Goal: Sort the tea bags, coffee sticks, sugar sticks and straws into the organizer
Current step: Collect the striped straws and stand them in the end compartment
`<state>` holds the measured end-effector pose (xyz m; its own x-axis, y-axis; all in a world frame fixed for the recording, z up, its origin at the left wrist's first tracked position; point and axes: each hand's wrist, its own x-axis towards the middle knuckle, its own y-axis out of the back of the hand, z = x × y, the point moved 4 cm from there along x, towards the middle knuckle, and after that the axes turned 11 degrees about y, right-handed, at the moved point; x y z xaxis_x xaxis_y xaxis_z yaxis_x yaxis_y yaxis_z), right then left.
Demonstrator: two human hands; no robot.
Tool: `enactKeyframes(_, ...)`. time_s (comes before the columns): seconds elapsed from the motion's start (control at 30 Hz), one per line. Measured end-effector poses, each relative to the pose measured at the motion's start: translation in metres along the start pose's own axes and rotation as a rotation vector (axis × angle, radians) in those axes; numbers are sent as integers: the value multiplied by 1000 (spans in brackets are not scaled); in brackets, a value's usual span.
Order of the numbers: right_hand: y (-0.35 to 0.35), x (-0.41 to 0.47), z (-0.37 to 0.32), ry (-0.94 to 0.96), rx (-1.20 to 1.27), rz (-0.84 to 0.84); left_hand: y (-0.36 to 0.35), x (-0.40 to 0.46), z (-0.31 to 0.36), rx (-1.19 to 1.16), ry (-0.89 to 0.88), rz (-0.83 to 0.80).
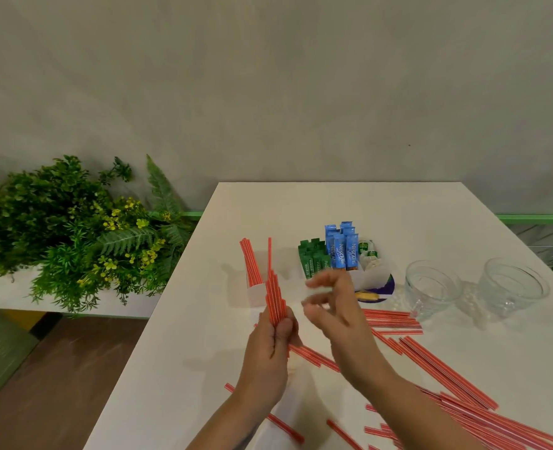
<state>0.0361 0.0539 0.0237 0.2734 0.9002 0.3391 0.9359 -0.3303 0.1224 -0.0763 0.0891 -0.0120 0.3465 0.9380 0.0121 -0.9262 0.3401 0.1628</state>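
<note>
My left hand (270, 347) grips an upright bundle of red-and-white straws (275, 295) in front of the white organizer (367, 279). My right hand (333, 306) hovers just right of the bundle, fingers spread and blurred, holding nothing. The organizer's left slot holds several straws (250, 263). Green sugar sticks (312, 259), blue coffee sticks (341, 246) and tea bags (369, 254) stand in its other slots. Many loose straws (447, 378) lie across the white table to the right and near me.
Two clear glass cups (430, 287) (512, 287) stand at the right of the table (301, 206). A green plant with yellow flowers (83, 228) fills the planter left of the table. The table's left edge runs diagonally toward me.
</note>
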Motion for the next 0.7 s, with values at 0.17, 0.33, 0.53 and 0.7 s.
enactKeyframes(0.17, -18, 12, -50, 331, -318, -210, -12, -5, 2, 57, -46, -35)
enactKeyframes(0.33, -29, 0, -27, 330, -493, -287, -12, -12, -21, 200, -5, 26)
enactKeyframes(0.53, -28, -16, -5, 296, -658, -400, -20, -15, -53, 327, 175, -101)
enactKeyframes(0.7, -21, -15, -10, 308, -680, -321, -24, -9, -58, 170, 265, -98)
